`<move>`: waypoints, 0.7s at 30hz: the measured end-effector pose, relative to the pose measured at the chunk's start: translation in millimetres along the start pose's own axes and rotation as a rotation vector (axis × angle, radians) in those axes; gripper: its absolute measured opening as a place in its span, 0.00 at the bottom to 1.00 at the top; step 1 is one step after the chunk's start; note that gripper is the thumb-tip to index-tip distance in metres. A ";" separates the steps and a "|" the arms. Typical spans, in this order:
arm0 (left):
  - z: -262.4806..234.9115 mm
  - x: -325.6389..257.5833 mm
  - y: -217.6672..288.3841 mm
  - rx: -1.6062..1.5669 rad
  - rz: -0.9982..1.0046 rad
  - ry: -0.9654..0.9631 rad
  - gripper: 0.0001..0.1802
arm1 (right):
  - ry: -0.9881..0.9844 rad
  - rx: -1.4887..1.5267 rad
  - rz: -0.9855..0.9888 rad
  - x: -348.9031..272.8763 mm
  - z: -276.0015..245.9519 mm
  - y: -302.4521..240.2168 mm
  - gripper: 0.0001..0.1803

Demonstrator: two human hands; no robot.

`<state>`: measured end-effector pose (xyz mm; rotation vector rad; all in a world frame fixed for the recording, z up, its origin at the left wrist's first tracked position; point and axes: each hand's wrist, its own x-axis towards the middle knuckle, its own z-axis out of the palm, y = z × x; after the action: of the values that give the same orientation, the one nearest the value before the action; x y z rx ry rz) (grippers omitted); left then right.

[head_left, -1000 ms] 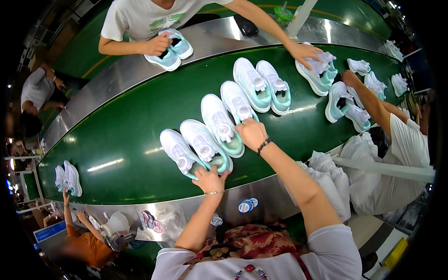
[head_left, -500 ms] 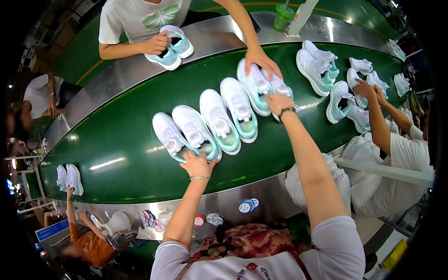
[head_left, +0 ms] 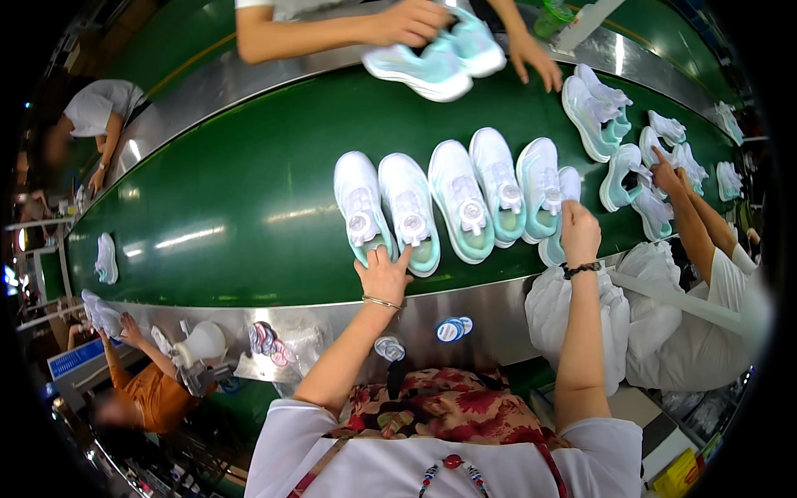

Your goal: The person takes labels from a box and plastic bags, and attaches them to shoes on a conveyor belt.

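Three pairs of white and mint sneakers with round dials on their tongues lie in a row on the green belt, toes pointing away from me. At the row's left end, my left hand has its fingers and thumb hooked into the heel openings of the leftmost sneaker and its neighbour. My right hand is closed at the far right sneaker, hiding part of it. Between my hands are the middle pair's left sneaker and right sneaker, and another sneaker.
Across the belt, a co-worker's hand holds a blurred pair of sneakers. More sneakers lie at the right near another worker's hands. Round blue-and-white discs sit on the metal edge, beside white bags.
My right hand has shifted from the top of the right pair to its far right sneaker's heel. The co-worker has withdrawn a hand from that pair and moved the other sneakers over the belt.
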<state>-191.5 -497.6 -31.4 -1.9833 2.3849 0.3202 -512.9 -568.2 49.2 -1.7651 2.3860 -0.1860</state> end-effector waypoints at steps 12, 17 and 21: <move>-25.5 -41.3 -53.1 -0.439 -0.139 0.521 0.11 | -0.447 0.029 -1.032 -16.6 64.3 -201.3 0.11; -32.5 -7.7 -55.5 -0.531 -0.184 0.712 0.08 | -0.501 0.054 -1.091 -6.8 87.1 -236.5 0.05; -6.5 3.5 -61.3 -0.587 -0.226 0.630 0.08 | -0.453 0.329 -1.208 0.0 116.2 -234.8 0.04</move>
<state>-131.6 -512.6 -34.3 -2.9697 2.5521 0.4916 -269.2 -636.9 -17.8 -2.4384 0.7208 -0.2501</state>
